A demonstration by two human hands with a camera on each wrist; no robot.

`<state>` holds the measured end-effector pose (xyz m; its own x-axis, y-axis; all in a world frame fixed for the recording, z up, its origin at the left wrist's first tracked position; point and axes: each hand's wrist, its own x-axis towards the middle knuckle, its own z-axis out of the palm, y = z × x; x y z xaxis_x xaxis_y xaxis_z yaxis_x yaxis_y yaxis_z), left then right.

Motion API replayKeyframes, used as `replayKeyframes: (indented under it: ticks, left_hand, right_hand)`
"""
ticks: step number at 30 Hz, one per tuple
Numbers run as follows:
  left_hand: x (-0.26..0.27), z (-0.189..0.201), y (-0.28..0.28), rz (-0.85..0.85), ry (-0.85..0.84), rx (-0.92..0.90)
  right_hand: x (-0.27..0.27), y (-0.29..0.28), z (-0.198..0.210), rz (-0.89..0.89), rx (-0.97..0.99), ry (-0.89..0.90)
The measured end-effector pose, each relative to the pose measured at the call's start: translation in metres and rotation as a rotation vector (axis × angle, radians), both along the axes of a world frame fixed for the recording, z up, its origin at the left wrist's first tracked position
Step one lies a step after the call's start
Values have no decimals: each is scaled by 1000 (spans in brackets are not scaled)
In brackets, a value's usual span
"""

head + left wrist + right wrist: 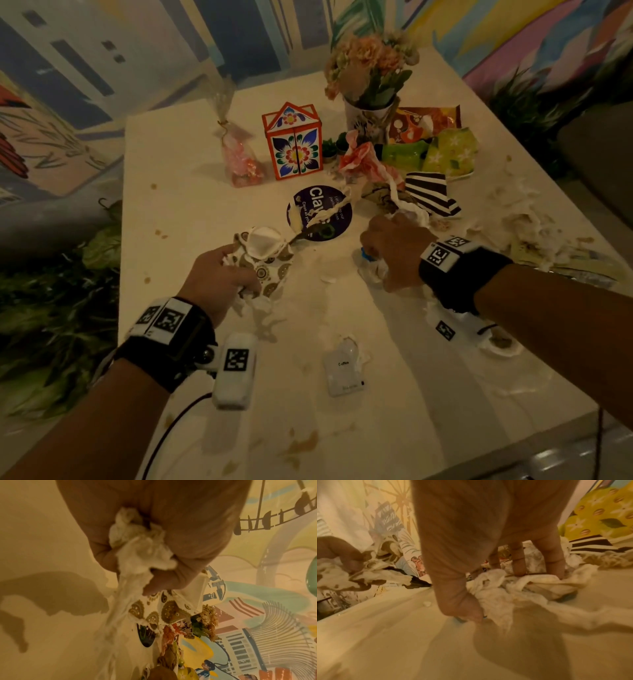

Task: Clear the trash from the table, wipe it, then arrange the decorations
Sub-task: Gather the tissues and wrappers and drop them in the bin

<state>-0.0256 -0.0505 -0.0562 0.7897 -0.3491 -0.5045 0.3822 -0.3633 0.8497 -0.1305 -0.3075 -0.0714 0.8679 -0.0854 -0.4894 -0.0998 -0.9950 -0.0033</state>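
Observation:
My left hand (224, 272) grips a crumpled brown-patterned napkin (272, 260) together with a wad of white tissue, lifted just above the table. In the left wrist view the left hand (171, 524) has its fingers curled round the white tissue (140, 547), and the patterned napkin (164, 609) hangs below. My right hand (390, 253) reaches down onto a heap of white tissue (371, 272) on the table. In the right wrist view the right hand (479, 527) has its thumb and fingers dug into this tissue (522, 586).
Stained white table (191, 212). At the back stand a floral house box (294, 144), a flower vase (371, 78) and a sweets bag (239, 154). A dark round coaster (320, 212), striped napkin (431, 193), green napkin (452, 150) and torn tissue (520, 219) lie around. A coffee sachet (344, 371) lies near.

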Motion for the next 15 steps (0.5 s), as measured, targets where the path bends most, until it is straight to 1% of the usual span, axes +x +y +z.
replayKeyframes:
  ticks: [3,6,10,13,15]
  left_hand:
    - [-1,2,10,-18,-5,-8]
    - [1,-3,18,10,4,-9]
    - [-2,0,21,5,-18,-41]
    - [-2,1,22,-12,-33,-50]
    - [-3,3,23,-11,-26,-62]
  right_hand:
    - [1,1,-4,-15,-51,18]
    - [2,2,-7,-33,-73,36]
    - [2,11,-8,-9,-139,54]
    - [4,13,-3,-8,-121,58]
    - [4,10,0,-2,-70,52]
